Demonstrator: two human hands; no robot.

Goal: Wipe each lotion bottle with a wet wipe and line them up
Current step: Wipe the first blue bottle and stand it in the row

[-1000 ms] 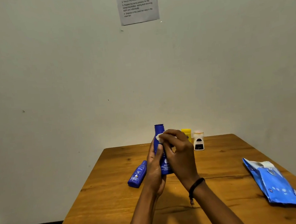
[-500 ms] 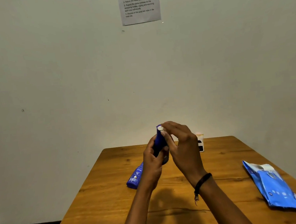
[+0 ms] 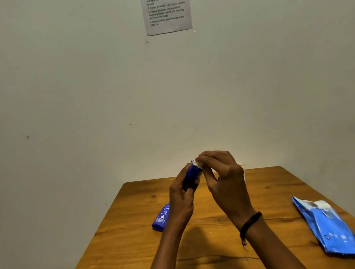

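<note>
My left hand (image 3: 182, 197) grips a dark blue lotion bottle (image 3: 193, 172), held up above the table and tilted away to the right. My right hand (image 3: 221, 177) pinches a small white wet wipe (image 3: 197, 163) against the bottle's top end. A second blue lotion bottle (image 3: 161, 218) lies on its side on the table, left of my left wrist. Behind my right hand only a white sliver of another bottle (image 3: 243, 168) shows at the table's far edge; the rest of it is hidden.
A blue pack of wet wipes (image 3: 334, 230) lies flat near the right edge of the wooden table (image 3: 138, 242). A printed instruction sheet (image 3: 167, 10) hangs on the wall above. The table's far edge meets the wall.
The held bottle has tipped from upright to slanted, and the wipe has moved up to its top end. Both hands rose a little; the yellow and white bottles are now mostly hidden behind them.
</note>
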